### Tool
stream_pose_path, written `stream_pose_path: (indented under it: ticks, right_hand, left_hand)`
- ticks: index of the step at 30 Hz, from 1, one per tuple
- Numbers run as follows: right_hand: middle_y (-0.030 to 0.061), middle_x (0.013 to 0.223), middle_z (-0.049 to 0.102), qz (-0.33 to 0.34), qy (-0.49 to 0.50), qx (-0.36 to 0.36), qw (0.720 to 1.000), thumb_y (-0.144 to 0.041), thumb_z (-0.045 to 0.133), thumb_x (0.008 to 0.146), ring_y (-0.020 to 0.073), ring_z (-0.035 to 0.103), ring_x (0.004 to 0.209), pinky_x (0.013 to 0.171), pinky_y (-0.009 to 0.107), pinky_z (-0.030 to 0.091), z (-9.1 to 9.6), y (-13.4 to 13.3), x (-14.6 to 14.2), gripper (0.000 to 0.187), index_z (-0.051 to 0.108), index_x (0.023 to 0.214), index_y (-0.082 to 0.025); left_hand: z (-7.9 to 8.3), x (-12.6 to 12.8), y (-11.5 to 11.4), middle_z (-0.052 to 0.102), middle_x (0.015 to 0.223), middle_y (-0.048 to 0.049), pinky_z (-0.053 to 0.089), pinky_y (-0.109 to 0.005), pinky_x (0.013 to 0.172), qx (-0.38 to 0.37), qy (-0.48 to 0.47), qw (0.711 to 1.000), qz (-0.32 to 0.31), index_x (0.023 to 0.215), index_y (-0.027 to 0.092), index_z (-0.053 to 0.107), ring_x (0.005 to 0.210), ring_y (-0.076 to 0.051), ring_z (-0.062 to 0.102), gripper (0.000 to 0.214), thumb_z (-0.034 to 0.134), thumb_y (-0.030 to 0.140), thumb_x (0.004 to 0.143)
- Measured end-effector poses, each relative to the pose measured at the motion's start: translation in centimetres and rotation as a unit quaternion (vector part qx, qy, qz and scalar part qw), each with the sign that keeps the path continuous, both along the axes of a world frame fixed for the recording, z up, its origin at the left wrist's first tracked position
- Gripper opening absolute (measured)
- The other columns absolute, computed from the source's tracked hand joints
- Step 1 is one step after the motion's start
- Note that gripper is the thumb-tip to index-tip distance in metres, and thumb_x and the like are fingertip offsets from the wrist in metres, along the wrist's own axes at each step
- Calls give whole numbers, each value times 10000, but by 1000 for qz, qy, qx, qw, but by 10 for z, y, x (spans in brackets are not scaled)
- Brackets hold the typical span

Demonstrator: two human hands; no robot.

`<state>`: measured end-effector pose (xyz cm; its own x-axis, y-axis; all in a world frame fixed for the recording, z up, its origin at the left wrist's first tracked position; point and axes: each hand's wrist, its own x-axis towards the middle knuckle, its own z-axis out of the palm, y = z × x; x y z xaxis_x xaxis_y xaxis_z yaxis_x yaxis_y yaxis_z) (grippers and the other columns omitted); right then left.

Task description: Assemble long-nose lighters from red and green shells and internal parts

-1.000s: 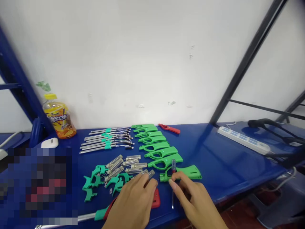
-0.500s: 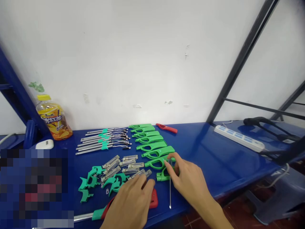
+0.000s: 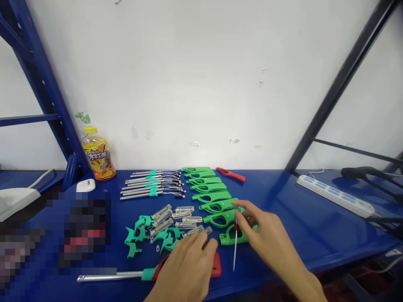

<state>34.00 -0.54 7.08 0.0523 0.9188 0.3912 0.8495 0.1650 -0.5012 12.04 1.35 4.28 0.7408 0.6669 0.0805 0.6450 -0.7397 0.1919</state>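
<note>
My right hand (image 3: 262, 228) pinches a small screwdriver (image 3: 235, 247) by its handle, with the thin metal shaft pointing down toward the table front. Under it lies a green lighter shell (image 3: 227, 238), partly hidden by the fingers. My left hand (image 3: 187, 268) is closed over the body of a red long-reach lighter (image 3: 217, 266), whose silver tube (image 3: 113, 275) and green collar point left. Just beyond my left hand lie several clear fuel tanks (image 3: 185, 225) and several teal plastic triggers (image 3: 166, 239). A column of green lighter shells (image 3: 214, 196) runs back toward the wall.
Silver lighter tubes with wires (image 3: 147, 185) lie in a row at the back left. A red shell half (image 3: 231, 174) lies near the wall. A drink bottle (image 3: 99, 157) and a white case (image 3: 85, 185) stand left; a power strip (image 3: 335, 196) lies right.
The view has swung left and the scene sits farther right in the picture. My right hand still pinches the screwdriver and my left stays on the red lighter.
</note>
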Motion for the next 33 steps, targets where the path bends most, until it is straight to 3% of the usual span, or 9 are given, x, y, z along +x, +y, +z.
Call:
stream_pose_path:
  ticks: [4, 9, 14, 21, 27, 33]
  right_hand:
    - [-18, 746, 758, -8, 67, 52, 996, -463, 557, 1063, 190, 708, 590, 506, 282, 484, 22, -9, -5, 283, 706, 1221, -281]
    - [-22, 810, 770, -2, 54, 132, 990, -394, 603, 1066, 145, 673, 580, 522, 252, 491, 27, -17, -26, 211, 697, 1231, -301]
    - [8, 941, 821, 65, -26, 109, 992, -313, 564, 1085, 180, 765, 728, 581, 272, 496, 23, -14, -38, 219, 698, 1257, -285]
    - [31, 987, 837, 53, -49, 130, 989, -315, 552, 1101, 197, 795, 779, 600, 270, 500, 23, -16, -33, 211, 684, 1258, -264]
    - [-20, 979, 830, 111, -39, 113, 987, -279, 637, 1067, 163, 778, 765, 647, 250, 504, 29, -23, -33, 143, 688, 1201, -279]
    - [-34, 1005, 818, 134, -33, 151, 979, -223, 639, 1064, 110, 738, 720, 643, 214, 495, 31, -22, -24, 166, 672, 1217, -281]
  left_hand:
    - [0, 0, -1, 706, 1128, -100, 617, -482, 896, 3, -8, 1000, -6, 1136, 200, 667, 1052, -323, 699, 379, 460, -37, 925]
    - [-2, -1, -4, 682, 1103, -104, 612, -504, 914, 18, -11, 1000, -14, 1140, 187, 659, 1018, -317, 693, 390, 444, -59, 927]
    - [-3, -1, -2, 668, 1087, -108, 602, -497, 941, 31, -16, 999, -15, 1115, 172, 647, 1034, -315, 680, 336, 442, -44, 959]
    - [-3, -2, -3, 671, 1099, -117, 606, -516, 909, 23, -15, 1000, -10, 1137, 166, 636, 998, -318, 681, 318, 446, -27, 970]
    - [-6, -5, -2, 664, 1078, -101, 613, -532, 868, 34, -65, 997, -6, 1147, 182, 617, 998, -320, 680, 312, 416, 0, 994]
    - [-4, -2, -5, 667, 1037, -84, 601, -475, 860, 40, -61, 997, -5, 1106, 195, 625, 938, -284, 679, 292, 460, -6, 974]
